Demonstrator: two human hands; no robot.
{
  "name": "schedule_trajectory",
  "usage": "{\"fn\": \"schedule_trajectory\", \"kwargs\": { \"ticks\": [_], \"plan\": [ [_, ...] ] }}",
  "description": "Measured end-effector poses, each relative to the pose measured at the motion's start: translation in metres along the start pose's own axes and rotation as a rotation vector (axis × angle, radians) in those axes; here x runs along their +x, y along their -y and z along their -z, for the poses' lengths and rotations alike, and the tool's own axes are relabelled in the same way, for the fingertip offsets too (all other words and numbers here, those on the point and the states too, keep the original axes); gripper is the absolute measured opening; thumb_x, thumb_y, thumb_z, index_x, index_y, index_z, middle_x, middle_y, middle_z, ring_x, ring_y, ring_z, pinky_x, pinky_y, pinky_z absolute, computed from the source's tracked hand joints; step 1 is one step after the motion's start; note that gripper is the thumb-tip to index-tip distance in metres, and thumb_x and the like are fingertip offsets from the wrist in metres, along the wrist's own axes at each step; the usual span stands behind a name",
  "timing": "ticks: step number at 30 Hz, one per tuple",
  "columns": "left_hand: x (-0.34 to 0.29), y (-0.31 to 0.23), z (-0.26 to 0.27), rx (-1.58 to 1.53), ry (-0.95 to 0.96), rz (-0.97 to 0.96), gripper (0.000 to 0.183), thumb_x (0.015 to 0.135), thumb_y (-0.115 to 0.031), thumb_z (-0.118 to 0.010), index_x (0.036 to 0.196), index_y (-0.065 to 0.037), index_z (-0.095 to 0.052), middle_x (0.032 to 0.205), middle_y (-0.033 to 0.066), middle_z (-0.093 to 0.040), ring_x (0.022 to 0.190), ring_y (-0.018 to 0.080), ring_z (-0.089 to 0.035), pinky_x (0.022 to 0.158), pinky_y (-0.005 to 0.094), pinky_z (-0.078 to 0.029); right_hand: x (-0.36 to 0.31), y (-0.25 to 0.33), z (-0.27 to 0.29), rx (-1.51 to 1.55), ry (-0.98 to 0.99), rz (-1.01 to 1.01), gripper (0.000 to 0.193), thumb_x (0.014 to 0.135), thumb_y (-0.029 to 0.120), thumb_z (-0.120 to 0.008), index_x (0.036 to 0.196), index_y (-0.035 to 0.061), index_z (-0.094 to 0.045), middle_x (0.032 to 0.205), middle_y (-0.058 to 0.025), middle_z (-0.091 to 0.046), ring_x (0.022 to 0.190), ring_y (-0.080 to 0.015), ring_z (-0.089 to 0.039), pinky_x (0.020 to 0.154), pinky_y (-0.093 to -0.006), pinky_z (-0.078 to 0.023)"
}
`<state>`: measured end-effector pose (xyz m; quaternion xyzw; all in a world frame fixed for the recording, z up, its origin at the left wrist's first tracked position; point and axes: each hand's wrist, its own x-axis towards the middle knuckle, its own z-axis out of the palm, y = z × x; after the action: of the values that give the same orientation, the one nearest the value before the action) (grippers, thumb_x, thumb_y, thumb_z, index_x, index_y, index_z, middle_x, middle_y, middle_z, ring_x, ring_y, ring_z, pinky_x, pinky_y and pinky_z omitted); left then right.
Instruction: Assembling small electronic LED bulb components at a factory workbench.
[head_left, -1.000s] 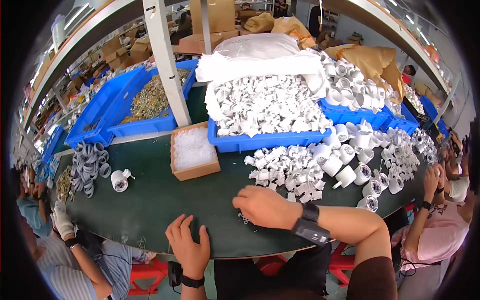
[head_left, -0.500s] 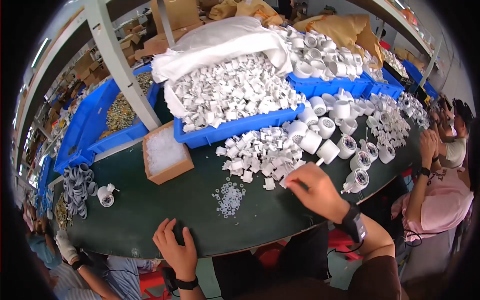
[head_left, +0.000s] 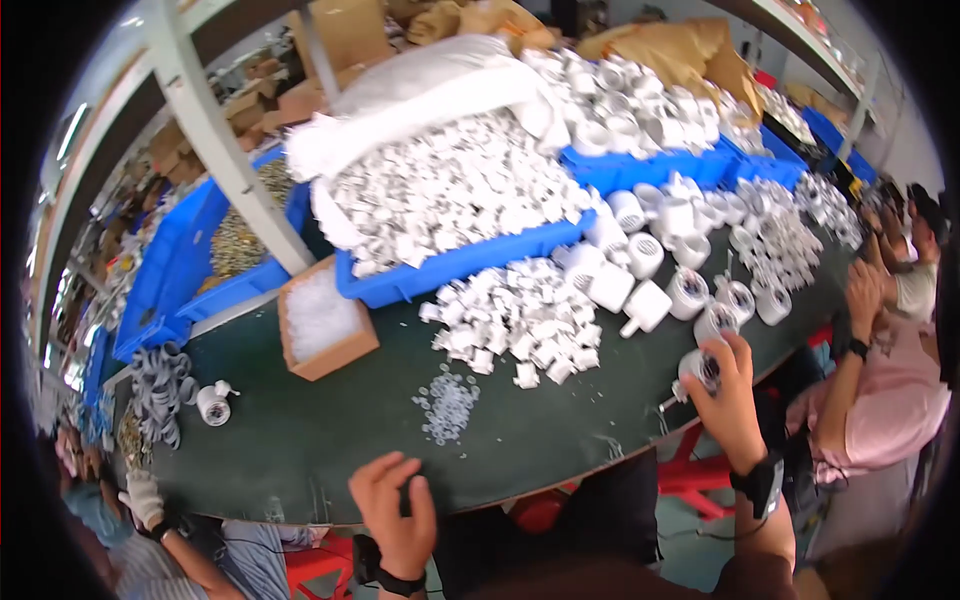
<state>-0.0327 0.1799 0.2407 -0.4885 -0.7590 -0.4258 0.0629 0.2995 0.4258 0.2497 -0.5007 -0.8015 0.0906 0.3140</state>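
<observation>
At the right front edge of the table, my right hand [head_left: 735, 405] has its thumb and fingers closed around a white cylindrical housing [head_left: 704, 368] with an open, dark-detailed end. The hand covers part of that housing. My left hand [head_left: 395, 510] is held at the front edge with nothing in it, its fingers curved and apart. Ahead of it on the green tabletop [head_left: 330, 430] lie small translucent rings [head_left: 447, 405] in a loose heap. Beyond the rings spreads a pile of small white plastic parts [head_left: 515, 315]. Several more white housings [head_left: 646, 306] stand to the right of this pile.
Behind are a blue bin [head_left: 470, 262] heaped with white parts and a cardboard box [head_left: 330, 360] of translucent pieces. Grey rings [head_left: 160, 385] and a single white housing [head_left: 213, 405] lie at left. A gloved hand [head_left: 143, 497] shows at far left; another person [head_left: 880, 380] sits at right.
My right hand has moved right, from the edge of the small white parts to the housing, and closed around it. My left hand has shifted a little to the right.
</observation>
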Motion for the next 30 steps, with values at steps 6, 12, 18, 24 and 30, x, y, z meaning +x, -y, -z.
{"fn": "schedule_trajectory", "kwargs": {
  "ticks": [6, 12, 18, 24, 30],
  "plan": [
    [-0.018, -0.03, -0.014, -0.229, 0.167, -0.166, 0.027, 0.081, 0.002, -0.073, 0.107, -0.005, -0.073, 0.115, 0.0132, -0.068, 0.102, 0.0316, -0.063, 0.089, 0.0394, -0.051, -0.011, 0.086, -0.007, 1.227, 0.096, -0.26, 0.046, 0.093, 0.003, -0.067, 0.134, 0.0057, -0.045, 0.121, -0.0072, -0.057, 0.11, -0.017, -0.057, 0.096, -0.0331, -0.049],
    [-0.036, -0.035, -0.037, -0.137, 0.264, -0.28, 0.075, 0.089, -0.016, -0.074, 0.151, -0.002, -0.036, 0.155, 0.0319, -0.027, 0.138, 0.0439, -0.037, 0.111, 0.048, -0.038, -0.063, 0.16, -0.07, 1.585, 0.728, -0.22, 0.043, 0.105, 0.007, -0.053, 0.146, 0.0045, -0.038, 0.134, -0.0099, -0.052, 0.121, -0.017, -0.052, 0.104, -0.0344, -0.043],
    [-0.04, -0.019, -0.024, -0.27, 0.005, 0.108, 0.047, 0.094, -0.009, -0.058, 0.138, -0.002, -0.045, 0.144, 0.0235, -0.037, 0.131, 0.0361, -0.042, 0.107, 0.0452, -0.038, -0.066, 0.178, -0.098, 1.355, 1.028, 0.036, 0.049, 0.11, 0.012, -0.047, 0.155, -0.0002, -0.032, 0.154, -0.0128, -0.044, 0.141, -0.0185, -0.043, 0.113, -0.0341, -0.039],
    [-0.024, -0.016, -0.008, -0.247, 0.046, 0.177, 0.034, 0.095, -0.01, -0.057, 0.127, 0.0, -0.053, 0.133, 0.0215, -0.047, 0.121, 0.0342, -0.05, 0.106, 0.0432, -0.039, -0.063, 0.201, -0.091, 1.11, 0.783, 0.205, 0.051, 0.101, 0.015, -0.066, 0.148, 0.0039, -0.048, 0.14, -0.0147, -0.052, 0.127, -0.019, -0.053, 0.104, -0.033, -0.044],
    [-0.014, -0.02, 0.003, -0.143, 0.214, -0.067, 0.028, 0.09, -0.01, -0.061, 0.116, -0.001, -0.06, 0.118, 0.0197, -0.061, 0.11, 0.0373, -0.059, 0.093, 0.0441, -0.049, -0.051, 0.207, -0.092, 1.084, 0.604, 0.422, 0.028, 0.096, 0.007, -0.072, 0.123, 0.0044, -0.068, 0.116, -0.0099, -0.06, 0.101, -0.0148, -0.06, 0.082, -0.0278, -0.049]
  ]
}}
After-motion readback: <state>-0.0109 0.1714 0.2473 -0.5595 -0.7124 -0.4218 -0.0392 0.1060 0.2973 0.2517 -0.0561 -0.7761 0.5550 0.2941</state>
